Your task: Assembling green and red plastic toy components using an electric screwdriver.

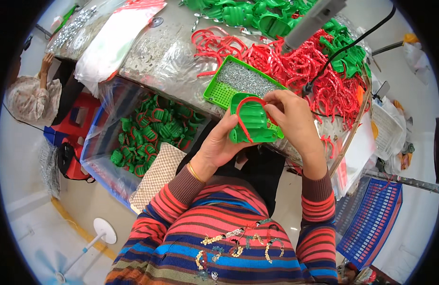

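A green moulded plastic piece point(255, 118) with a ridged, curved body is gripped by my left hand point(218, 145), thumb on its left edge and fingers underneath. Over it arches a thin red plastic strap point(241, 118). My right hand point(295, 118) is closed in a pinch at the strap's right end, by the piece's upper right side; its fingertips partly hide what lies between them. Just behind both hands, on the table edge, a bright green tray point(213, 92) holds many small silver metal fasteners point(245, 79).
Loose red straps point(262, 59) and green pieces point(237, 15) are heaped across the table. A grey pole point(314, 23) and black cable point(345, 50) cross the heap. At left, a blue crate point(92, 140) contains strapped green pieces. A person point(32, 97) sits far left.
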